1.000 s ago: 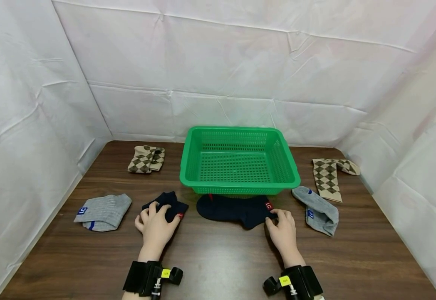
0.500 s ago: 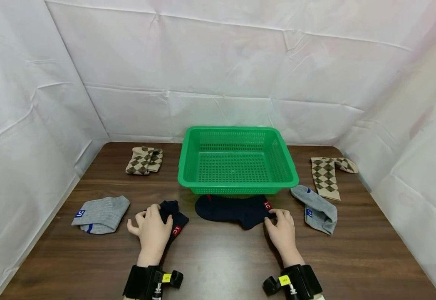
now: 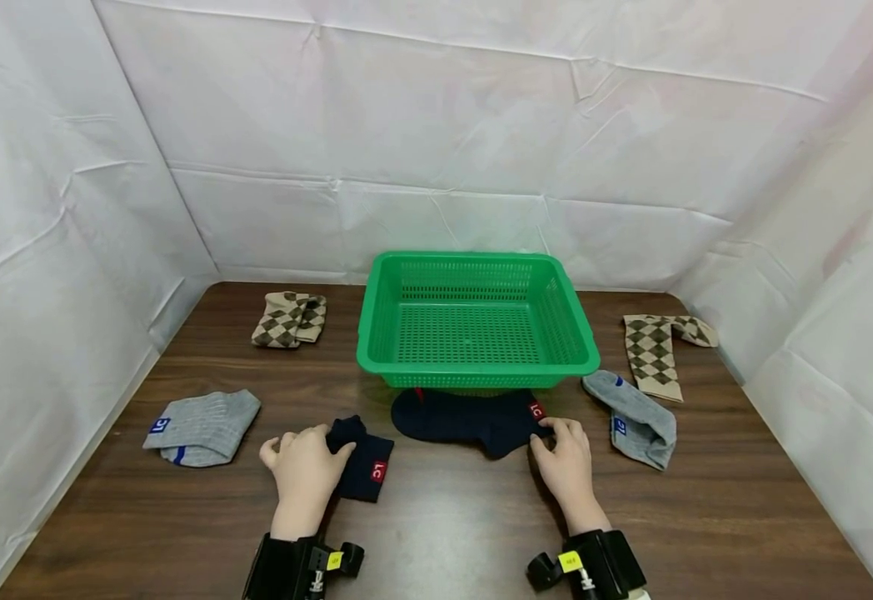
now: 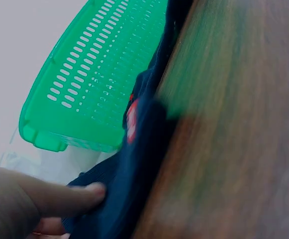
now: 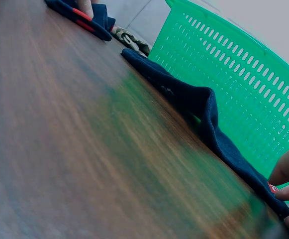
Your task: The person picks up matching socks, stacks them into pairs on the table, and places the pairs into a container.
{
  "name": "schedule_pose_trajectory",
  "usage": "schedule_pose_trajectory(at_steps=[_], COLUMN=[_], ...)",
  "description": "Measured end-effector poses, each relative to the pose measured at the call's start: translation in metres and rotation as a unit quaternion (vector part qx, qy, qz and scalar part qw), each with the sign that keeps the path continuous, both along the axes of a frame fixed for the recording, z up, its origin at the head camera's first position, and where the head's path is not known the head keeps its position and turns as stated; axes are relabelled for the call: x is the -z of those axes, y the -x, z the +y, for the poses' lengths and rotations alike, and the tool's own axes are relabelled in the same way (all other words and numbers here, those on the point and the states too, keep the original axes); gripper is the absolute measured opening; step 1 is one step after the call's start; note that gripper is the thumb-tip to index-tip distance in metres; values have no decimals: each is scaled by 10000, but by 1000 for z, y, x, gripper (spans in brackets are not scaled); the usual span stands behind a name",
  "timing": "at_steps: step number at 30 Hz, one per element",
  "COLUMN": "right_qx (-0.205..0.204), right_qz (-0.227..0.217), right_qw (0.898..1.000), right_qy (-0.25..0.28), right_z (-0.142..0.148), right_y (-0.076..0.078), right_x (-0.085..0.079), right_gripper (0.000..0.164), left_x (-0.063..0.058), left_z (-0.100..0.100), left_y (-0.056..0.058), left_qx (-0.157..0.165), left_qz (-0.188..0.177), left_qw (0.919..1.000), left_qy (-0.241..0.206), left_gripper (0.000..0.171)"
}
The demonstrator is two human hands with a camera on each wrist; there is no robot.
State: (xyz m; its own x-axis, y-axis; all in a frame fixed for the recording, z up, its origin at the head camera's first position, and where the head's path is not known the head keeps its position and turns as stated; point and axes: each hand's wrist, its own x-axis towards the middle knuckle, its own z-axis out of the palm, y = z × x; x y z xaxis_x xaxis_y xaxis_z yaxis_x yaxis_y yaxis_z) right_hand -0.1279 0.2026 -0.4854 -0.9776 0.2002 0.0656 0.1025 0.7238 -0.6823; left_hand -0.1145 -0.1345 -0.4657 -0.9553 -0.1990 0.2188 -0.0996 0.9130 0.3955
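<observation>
My left hand pinches a folded navy sock whose cuff, with a red label, points toward the front. In the left wrist view the thumb lies against that sock's dark fabric; the fingers behind it are mostly hidden. A second navy sock lies flat and stretched sideways just in front of the green basket. At its cuff, beside the red label, my right hand pinches the edge between thumb and fingers. The right wrist view shows this sock running along the basket's side.
A folded grey sock lies at the left, and another grey sock is bent over right of the right hand. Argyle socks lie farther back, one at the left and one at the right. White sheeting encloses the table.
The left navy sock has turned and shifted right and toward the front, so its red label shows fully. My left hand moved slightly nearer with it. The right hand stays at its sock's cuff.
</observation>
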Motion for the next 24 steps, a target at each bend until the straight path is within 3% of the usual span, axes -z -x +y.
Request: schedule_pose_trajectory(at_steps=[3, 7, 15, 19, 24], right_qx=[-3, 6, 8, -8, -7], right_qz=[2, -10, -51, -40, -9], right_qw=[10000, 10000, 10000, 10000, 10000], right_qy=[-1, 23, 40, 32, 37], right_z=[0, 1, 1, 1, 0], right_y=[0, 0, 0, 0, 0], right_x=[0, 0, 1, 1, 1], right_gripper=[32, 32, 32, 32, 32], left_x=[-3, -7, 0, 4, 7], left_z=[1, 4, 9, 13, 20], left_y=[-1, -1, 1, 2, 1], left_qx=[155, 597, 1569, 1912, 2174], left_qz=[-244, -727, -1219, -1283, -1135], left_qw=[9996, 9956, 9785, 9706, 9670], left_qy=[70, 21, -560, -708, -689], left_gripper=[39, 58, 51, 56, 57])
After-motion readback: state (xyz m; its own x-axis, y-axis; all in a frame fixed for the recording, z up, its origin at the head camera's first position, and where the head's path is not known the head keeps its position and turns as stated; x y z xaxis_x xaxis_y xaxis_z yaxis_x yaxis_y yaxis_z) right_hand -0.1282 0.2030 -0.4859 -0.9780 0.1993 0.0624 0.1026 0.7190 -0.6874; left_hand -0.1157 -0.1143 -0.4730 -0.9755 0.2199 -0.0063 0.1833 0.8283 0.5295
